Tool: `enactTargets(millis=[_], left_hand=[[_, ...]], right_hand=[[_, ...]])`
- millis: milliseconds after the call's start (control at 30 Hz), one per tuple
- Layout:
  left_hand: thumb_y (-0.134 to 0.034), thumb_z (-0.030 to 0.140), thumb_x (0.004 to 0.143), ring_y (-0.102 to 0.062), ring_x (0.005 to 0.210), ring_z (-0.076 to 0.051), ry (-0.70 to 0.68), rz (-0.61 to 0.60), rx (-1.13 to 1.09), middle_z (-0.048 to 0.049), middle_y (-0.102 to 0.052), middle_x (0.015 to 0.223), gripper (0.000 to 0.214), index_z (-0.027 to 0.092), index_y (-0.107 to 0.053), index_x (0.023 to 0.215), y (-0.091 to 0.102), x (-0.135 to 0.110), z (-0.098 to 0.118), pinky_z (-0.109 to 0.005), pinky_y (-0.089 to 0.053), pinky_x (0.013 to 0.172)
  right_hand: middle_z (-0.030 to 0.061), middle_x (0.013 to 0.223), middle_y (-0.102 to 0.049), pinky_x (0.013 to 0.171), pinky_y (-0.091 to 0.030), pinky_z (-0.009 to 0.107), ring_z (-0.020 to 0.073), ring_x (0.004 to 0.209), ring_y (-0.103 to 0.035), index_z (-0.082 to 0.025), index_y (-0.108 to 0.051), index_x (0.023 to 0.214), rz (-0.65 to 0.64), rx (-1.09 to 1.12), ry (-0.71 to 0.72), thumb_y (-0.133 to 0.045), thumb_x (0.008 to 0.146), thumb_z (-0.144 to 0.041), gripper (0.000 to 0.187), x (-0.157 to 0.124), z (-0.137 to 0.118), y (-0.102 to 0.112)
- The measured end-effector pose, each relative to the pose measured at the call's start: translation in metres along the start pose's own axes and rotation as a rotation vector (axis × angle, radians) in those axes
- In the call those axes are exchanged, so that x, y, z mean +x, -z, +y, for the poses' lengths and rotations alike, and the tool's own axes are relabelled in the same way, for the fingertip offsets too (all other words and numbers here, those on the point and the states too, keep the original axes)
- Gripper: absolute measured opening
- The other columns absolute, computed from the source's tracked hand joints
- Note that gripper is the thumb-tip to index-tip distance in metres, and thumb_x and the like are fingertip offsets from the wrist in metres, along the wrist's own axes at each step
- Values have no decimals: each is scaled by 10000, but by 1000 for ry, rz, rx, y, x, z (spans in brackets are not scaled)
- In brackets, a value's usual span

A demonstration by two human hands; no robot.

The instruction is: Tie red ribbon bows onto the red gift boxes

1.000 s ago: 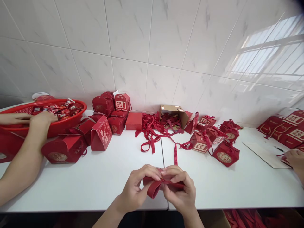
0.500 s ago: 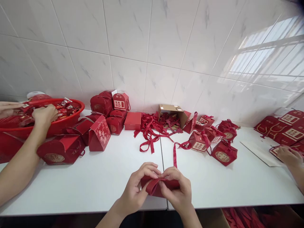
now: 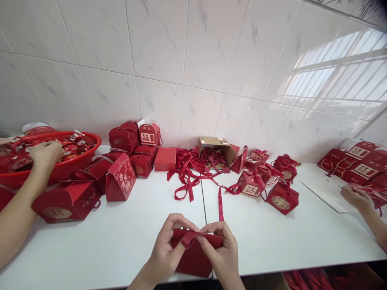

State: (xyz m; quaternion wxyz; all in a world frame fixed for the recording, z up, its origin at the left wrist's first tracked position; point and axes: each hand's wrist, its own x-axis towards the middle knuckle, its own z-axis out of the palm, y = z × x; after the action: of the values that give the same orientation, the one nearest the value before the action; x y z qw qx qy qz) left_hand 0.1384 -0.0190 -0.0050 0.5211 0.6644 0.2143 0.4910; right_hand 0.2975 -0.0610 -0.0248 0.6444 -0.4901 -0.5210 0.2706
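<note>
A dark red gift box [image 3: 195,259] stands at the table's front edge between my hands. Across its top runs a red ribbon [image 3: 190,239], looped on the left side. My left hand [image 3: 169,243] pinches the ribbon at the loop, fingers curled over the box top. My right hand [image 3: 222,249] pinches the same ribbon near the middle, thumb pressed in and fingers bent over the top edge. Both sets of fingertips almost meet there. The box's far side is hidden.
Loose red ribbons [image 3: 189,165] spill beside a cardboard box [image 3: 214,141] near the wall. Finished-looking red boxes [image 3: 282,199] stand to the right, others [image 3: 121,177] to the left. One person's hand [image 3: 46,155] is in a red basket [image 3: 90,147]; another's hand [image 3: 358,197] is at right.
The box now shows more of its front face below my hands. My fingers stay pinched on the ribbon, and its loop looks smaller. At right, the other person's hand has moved left.
</note>
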Motion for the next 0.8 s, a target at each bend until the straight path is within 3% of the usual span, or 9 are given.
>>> enactTargets(millis=[133, 267, 367, 467, 533, 567, 667, 733, 800], left_hand=[[-527, 244, 934, -647, 912, -181, 53, 67, 29, -45, -671, 962, 190, 248, -418, 1090, 4, 5, -2, -278, -543, 764], [-526, 273, 930, -611, 1072, -215, 89, 80, 134, -82, -648, 1101, 259, 251, -425, 1168, 5, 10, -7, -339, -505, 915], [-513, 324, 928, -446, 1305, -268, 141, 70, 366, -113, -471, 1403, 421, 281, -374, 1323, 8, 16, -11, -445, -398, 1067], [-452, 353, 938, -368, 1365, -281, 256, 22, 584, -101, -374, 1486, 425, 292, -383, 1353, 13, 22, -21, -483, -393, 1071], [-446, 325, 925, -336, 1388, -289, 324, -66, 725, -101, -379, 1492, 398, 265, -456, 1319, 14, 22, -33, -494, -366, 1092], [-450, 302, 913, -310, 1404, -298, 361, -114, 795, -100, -363, 1510, 409, 254, -478, 1319, 15, 21, -40, -504, -338, 1108], [-461, 253, 886, -187, 1457, -345, 490, -215, 983, -92, -222, 1596, 541, 246, -415, 1426, 13, 17, -61, -554, -237, 1139], [-455, 262, 890, -130, 1467, -370, 530, -232, 1057, -86, -132, 1621, 611, 251, -324, 1487, 12, 15, -72, -569, -206, 1137], [-414, 282, 917, -168, 1455, -375, 506, -197, 1098, -82, -125, 1622, 610, 260, -268, 1509, 12, 18, -79, -556, -236, 1116]], right_hand=[[82, 1034, -659, 835, -517, 344, 246, 982, -627, -243, -659, 1039, -145, -211, 53, -731, 778, -292, 274, 12, 0, 24], [68, 930, -628, 553, -484, 264, 157, 650, -591, -226, -701, 971, -273, -266, -10, -683, 822, -372, 209, 22, 1, 49], [52, 802, -625, 400, -399, 242, 111, 465, -506, -174, -660, 887, -70, -169, -147, -704, 774, -478, 327, 36, 5, 74], [-35, 533, -537, 387, -411, 241, 118, 394, -486, -152, -616, 932, 420, -147, -248, -780, 674, -522, 480, 72, 5, 112], [-8, 616, -589, 478, -496, 264, 149, 491, -580, -146, -610, 960, 712, -112, -155, -791, 657, -526, 518, 105, 1, 139], [26, 742, -632, 565, -542, 278, 169, 601, -644, -152, -609, 991, 777, -54, -61, -780, 669, -526, 523, 121, -2, 150], [77, 1164, -574, 860, -552, 323, 218, 990, -676, -199, -580, 1101, 749, 51, 102, -749, 708, -512, 530, 153, -6, 163], [71, 1233, -551, 960, -507, 357, 224, 1086, -642, -226, -566, 1155, 687, 56, 98, -736, 734, -483, 523, 153, -2, 152], [76, 1154, -620, 955, -504, 406, 234, 1037, -658, -231, -582, 1174, 540, 35, 13, -735, 742, -459, 512, 136, 7, 128]])
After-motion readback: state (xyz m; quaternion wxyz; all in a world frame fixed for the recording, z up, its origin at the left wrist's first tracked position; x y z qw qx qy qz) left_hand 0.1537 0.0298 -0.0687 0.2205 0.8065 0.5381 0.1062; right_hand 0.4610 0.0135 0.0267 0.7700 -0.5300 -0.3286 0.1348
